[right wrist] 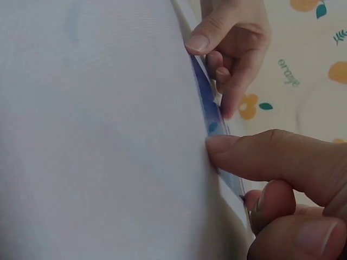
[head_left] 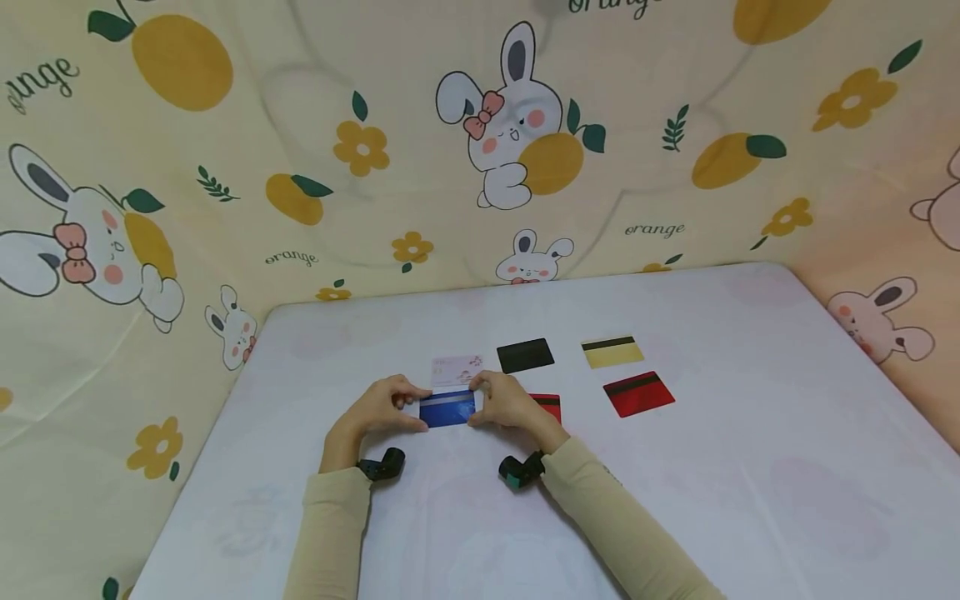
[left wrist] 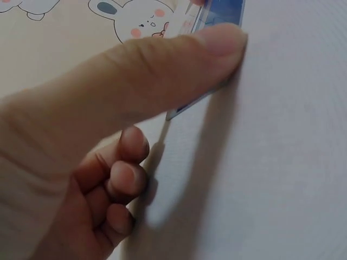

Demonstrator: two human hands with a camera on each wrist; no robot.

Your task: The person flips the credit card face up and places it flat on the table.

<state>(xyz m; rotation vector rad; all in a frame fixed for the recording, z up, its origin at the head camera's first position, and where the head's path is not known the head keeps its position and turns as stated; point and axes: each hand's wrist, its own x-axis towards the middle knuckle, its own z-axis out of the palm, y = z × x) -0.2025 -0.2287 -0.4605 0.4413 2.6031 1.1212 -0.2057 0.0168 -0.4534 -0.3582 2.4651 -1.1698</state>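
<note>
A blue card [head_left: 447, 409] with a light stripe along its upper part is held between both hands, close over the white table [head_left: 675, 500]. At its left end, my left hand [head_left: 381, 407] pinches the card's edges between thumb and index finger, the other fingers curled beneath. My right hand [head_left: 507, 401] grips the opposite end the same way. In the left wrist view the thumb [left wrist: 217, 43] covers part of the card; in the right wrist view the right thumb [right wrist: 225, 149] rests on its near edge. Just behind lies a pale pink patterned card [head_left: 456, 367].
A black card [head_left: 526, 356] and a gold card [head_left: 612, 352] lie behind and to the right. One red card [head_left: 639, 394] is farther right; another red card [head_left: 551, 405] is partly hidden by the right hand. A patterned cloth backdrop [head_left: 420, 292] rises behind the table.
</note>
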